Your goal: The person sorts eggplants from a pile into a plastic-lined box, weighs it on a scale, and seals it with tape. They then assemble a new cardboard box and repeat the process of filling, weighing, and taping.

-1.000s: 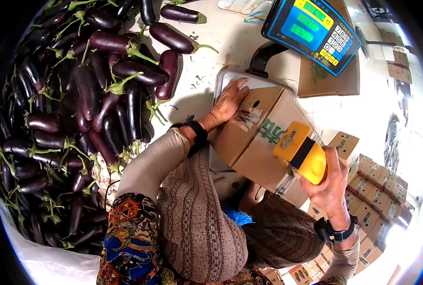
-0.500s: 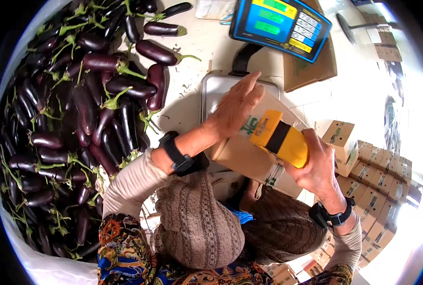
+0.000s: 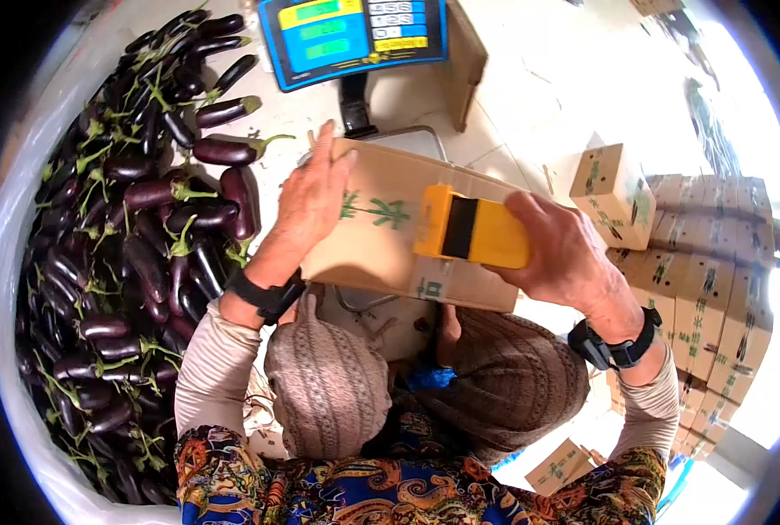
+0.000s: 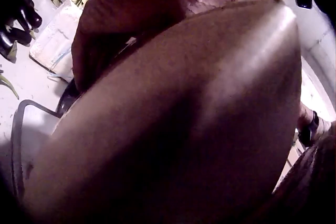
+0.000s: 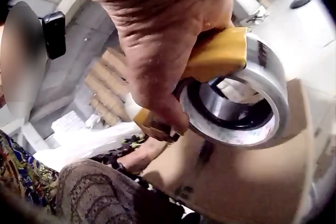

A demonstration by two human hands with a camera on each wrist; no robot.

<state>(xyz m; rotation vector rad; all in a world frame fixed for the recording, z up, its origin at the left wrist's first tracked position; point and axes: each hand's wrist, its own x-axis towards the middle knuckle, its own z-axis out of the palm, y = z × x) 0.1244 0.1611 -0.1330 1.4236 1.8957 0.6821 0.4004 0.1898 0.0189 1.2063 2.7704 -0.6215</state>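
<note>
A brown cardboard carton (image 3: pixel 364 249) with green printing lies on its side over the scale's metal platform (image 3: pixel 421 136), in front of the person's knees. The left hand (image 3: pixel 313 197) rests against its left end, with fingers extended along the edge; in the left wrist view the carton wall (image 4: pixel 173 113) hides the fingertips. My right hand (image 3: pixel 569 249) grips a yellow tape dispenser (image 3: pixel 477 229) with a black band, held over the carton's right half. In the right wrist view, a wide roll of clear tape (image 5: pixel 278 108) sits in the dispenser, close over the cardboard.
A large heap of eggplants (image 3: pixel 149 262) fills the left side, bordered by white plastic sheeting (image 3: pixel 5 289). The scale's display (image 3: pixel 355 39) stands behind the carton. One carton (image 3: pixel 613 188) and stacked cartons (image 3: pixel 696 306) stand at right.
The left hand lifted off the carton's end, passed over its top and is now back at the left end. The carton has turned nearly crosswise in view; the right hand keeps the tape dispenser over it.
</note>
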